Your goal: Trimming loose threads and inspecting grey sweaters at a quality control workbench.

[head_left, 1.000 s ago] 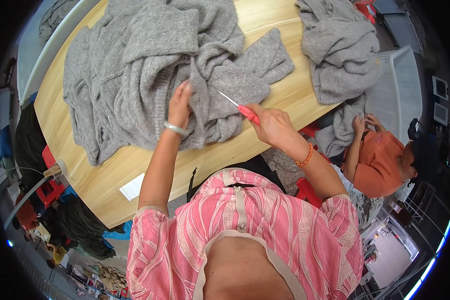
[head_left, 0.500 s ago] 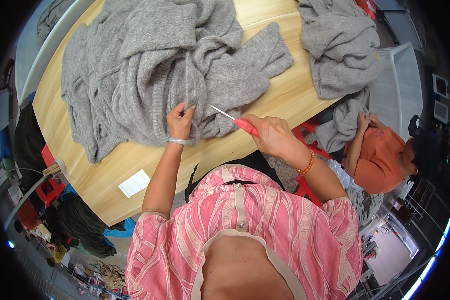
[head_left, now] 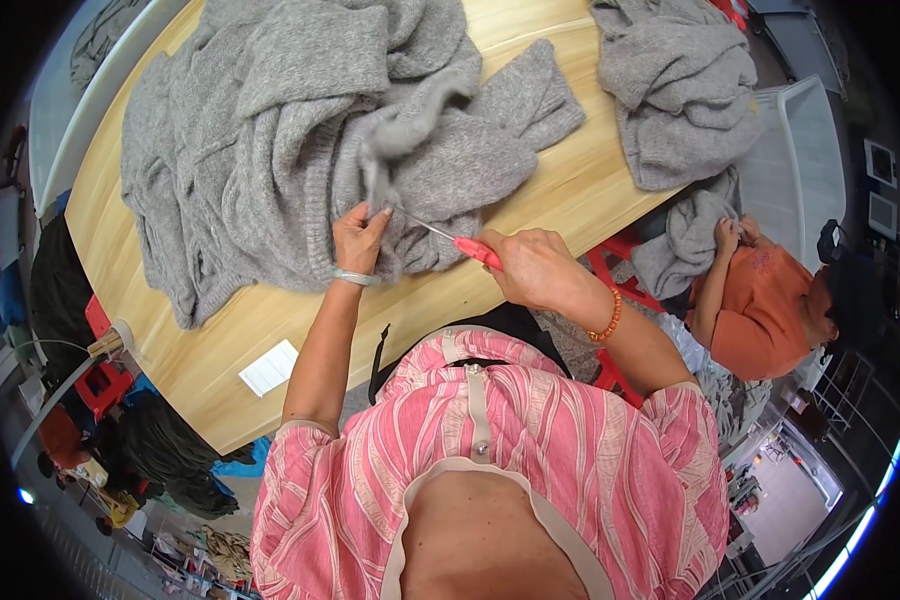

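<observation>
A heap of grey knit garments (head_left: 195, 190) covers much of the table in front of me. My left hand (head_left: 360, 243) is closed at the heap's near side, thumb and fingers pinching a bit of the grey knitwear beside a ribbed band (head_left: 320, 215). In my right hand (head_left: 538, 268) is a slim tool (head_left: 478, 251) with a red handle and a thin metal shaft. The shaft points left, its tip at the knit right beside my left fingertips. Whether that tip is hooked or pointed is too small to tell.
Another grey knit pile (head_left: 675, 100) lies at the far right of the wooden table (head_left: 440, 300). A white paper slip (head_left: 268, 368) rests near the front edge. At right, a person in orange (head_left: 755, 310) handles grey knitwear beside a white bin (head_left: 815, 150).
My right hand has moved slightly left, bringing the tool's tip to my left fingertips. The knit just above my left hand has shifted and is blurred. My left hand stays nearly in place.
</observation>
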Demonstrator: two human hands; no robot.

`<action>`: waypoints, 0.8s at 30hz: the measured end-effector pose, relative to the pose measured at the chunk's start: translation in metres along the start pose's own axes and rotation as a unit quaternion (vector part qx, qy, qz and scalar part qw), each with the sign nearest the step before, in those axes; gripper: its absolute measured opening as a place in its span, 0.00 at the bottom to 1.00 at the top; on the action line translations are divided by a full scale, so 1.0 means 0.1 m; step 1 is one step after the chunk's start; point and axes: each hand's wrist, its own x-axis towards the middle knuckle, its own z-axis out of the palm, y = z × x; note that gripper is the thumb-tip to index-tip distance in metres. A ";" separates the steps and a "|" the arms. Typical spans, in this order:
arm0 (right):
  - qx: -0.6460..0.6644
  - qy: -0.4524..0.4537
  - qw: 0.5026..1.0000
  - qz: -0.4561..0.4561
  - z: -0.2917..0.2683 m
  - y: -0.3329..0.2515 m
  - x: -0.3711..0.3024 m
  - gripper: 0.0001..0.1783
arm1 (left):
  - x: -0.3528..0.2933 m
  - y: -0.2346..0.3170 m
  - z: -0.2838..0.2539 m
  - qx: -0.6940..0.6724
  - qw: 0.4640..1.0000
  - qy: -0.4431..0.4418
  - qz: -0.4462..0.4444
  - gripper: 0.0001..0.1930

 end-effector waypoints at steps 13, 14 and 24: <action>0.015 -0.029 0.999 -0.019 -0.07 -0.04 0.07 0.10 | 0.03 -0.03 -0.05 0.082 0.997 -0.001 0.000 0.05; 0.015 -0.030 0.999 -0.020 -0.06 -0.03 0.08 0.10 | 0.03 -0.04 -0.06 0.100 0.995 0.005 -0.003 0.05; 0.030 0.046 0.998 0.018 -0.05 0.18 0.07 0.15 | -0.57 0.35 0.14 0.392 0.894 0.101 0.191 0.26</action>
